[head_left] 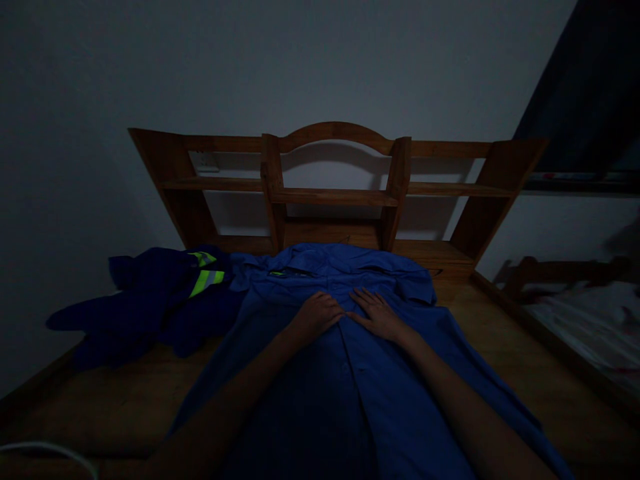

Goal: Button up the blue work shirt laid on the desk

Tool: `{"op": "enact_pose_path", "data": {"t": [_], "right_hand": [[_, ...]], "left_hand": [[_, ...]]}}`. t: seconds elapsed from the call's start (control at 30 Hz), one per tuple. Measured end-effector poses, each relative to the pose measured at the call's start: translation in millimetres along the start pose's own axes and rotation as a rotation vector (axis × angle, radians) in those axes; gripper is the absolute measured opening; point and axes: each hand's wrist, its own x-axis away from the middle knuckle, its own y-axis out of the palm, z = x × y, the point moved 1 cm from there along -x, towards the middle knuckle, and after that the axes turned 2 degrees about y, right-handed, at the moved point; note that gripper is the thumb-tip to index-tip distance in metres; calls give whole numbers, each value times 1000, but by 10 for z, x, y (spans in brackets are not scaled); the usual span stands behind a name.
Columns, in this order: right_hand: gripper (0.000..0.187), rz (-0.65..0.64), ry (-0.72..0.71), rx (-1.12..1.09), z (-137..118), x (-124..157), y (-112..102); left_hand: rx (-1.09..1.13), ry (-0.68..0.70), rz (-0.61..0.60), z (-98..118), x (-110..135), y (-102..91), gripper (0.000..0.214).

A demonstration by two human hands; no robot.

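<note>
A blue work shirt [380, 400] lies spread out, front up, on a wooden surface [505, 333], its collar toward the far side. My left hand [319, 313] rests on the shirt's chest with the fingers curled at the front placket. My right hand [377, 313] lies flat beside it, fingers stretched out on the cloth. The two hands nearly touch at the shirt's centre line. The room is dim.
A dark blue garment with yellow-green reflective stripes [165, 293] is heaped at the left. A wooden shelf unit [335, 193] stands behind against the wall. A white cable [45, 450] shows at the lower left. A bed edge [580, 320] lies at the right.
</note>
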Motion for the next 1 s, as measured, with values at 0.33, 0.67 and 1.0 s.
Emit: {"op": "enact_pose_path", "data": {"t": [0.33, 0.67, 1.0], "right_hand": [[67, -6, 3, -4, -1, 1, 0], [68, -6, 4, -36, -24, 6, -28], [62, -58, 12, -91, 62, -23, -31]], "left_hand": [[6, 18, -12, -28, 5, 32, 20], [180, -22, 17, -52, 24, 60, 20], [117, -67, 98, 147, 9, -65, 32]]}}
